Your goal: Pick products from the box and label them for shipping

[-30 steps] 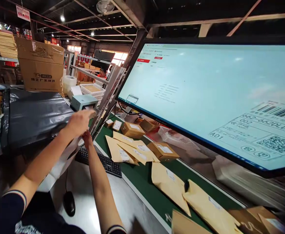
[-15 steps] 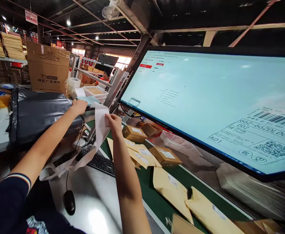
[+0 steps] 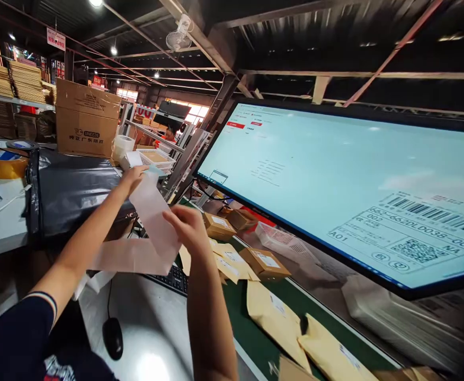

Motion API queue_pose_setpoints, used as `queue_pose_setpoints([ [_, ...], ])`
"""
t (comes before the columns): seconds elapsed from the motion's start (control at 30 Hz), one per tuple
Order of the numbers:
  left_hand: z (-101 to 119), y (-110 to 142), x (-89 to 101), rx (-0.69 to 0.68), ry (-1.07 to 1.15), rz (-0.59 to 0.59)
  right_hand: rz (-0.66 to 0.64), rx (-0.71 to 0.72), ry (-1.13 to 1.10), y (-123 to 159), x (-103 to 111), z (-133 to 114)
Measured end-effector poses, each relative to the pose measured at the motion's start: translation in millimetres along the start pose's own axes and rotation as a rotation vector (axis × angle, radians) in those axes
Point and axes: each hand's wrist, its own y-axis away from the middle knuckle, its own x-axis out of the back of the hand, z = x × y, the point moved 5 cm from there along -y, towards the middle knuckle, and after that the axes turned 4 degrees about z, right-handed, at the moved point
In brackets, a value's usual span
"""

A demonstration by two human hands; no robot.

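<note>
A long white paper strip hangs in a folded loop above the desk. My right hand is closed on its right edge, thumb on the near face. My left hand is farther off at the strip's upper end, fingers closed and bent over it; the fingertips are partly hidden. From the right hand the strip folds back to the left, below my left forearm. Beneath it lies a black keyboard, partly covered. A black mouse rests on the desk.
At right stands a large monitor showing a label with a barcode. Padded envelopes and small cartons lie on a green conveyor belt. On the left are a black plastic-wrapped bundle and a big cardboard box.
My right hand has come nearer and lower, drawing the strip broader and closer to the camera. My left hand has shifted slightly. The view has tilted up a little.
</note>
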Motion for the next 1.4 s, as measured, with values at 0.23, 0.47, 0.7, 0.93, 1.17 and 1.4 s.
queue_pose_setpoints([
  [0.23,-28.4,225.4,-69.0,-0.164,0.267,-0.024,0.439,-0.508,-0.259,146.0,25.3,151.6],
  [0.47,-192.9,369.8,-118.4,0.276,-0.14,-0.554,0.562,-0.73,-0.301,279.1,2.0,219.7],
  [0.7,-218.1,375.2,-118.8,0.402,-0.015,-0.634,0.672,-0.603,-0.168,331.2,-14.4,207.9],
  [0.93,-61.1,315.6,-141.7,-0.306,0.678,-0.675,0.478,-0.359,0.003,317.4,-43.7,160.8],
  [1.17,-71.2,352.6,-139.4,-0.77,0.565,-0.598,0.797,-0.187,0.244,321.3,-37.0,122.9],
  [1.4,-192.7,320.0,-163.4,-0.045,-0.134,-0.403,0.785,0.067,0.622,331.7,-44.2,86.1],
])
